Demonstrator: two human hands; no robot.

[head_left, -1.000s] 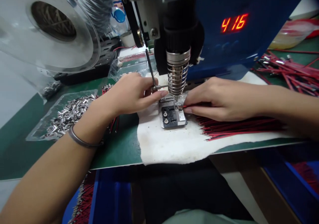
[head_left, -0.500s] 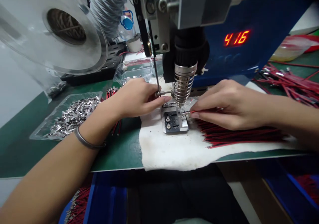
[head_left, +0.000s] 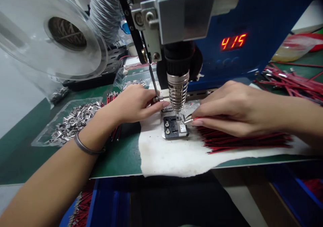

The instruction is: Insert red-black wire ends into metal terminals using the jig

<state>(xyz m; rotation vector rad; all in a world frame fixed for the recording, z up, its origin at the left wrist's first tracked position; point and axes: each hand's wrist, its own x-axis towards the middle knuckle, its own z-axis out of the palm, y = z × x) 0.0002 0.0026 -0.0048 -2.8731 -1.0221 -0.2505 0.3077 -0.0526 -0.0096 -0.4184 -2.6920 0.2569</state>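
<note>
Red wire (head_left: 195, 119) pulled to the edge of the block (head_left: 171, 127), the right hand (head_left: 228, 110) pinches near its metal end (head_left: 188, 121), likely for control, the left hand (head_left: 136, 104) curled at the rod (head_left: 153, 80), grip unclear.

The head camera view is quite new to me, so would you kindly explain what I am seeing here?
Every picture comes from one camera on the person's head, looking forward and down at two bare hands. Ahead stands a blue machine whose red display reads 415. Its spring-wrapped tip points down at a small fixture. The right hand pinches a red wire with a metal end beside that fixture. The left hand has its fingers at a thin metal rod; whether they grip it is hard to tell. On the green table lie a white cloth, a bundle of red and black wires and, to the left, a heap of small metal parts.
</note>
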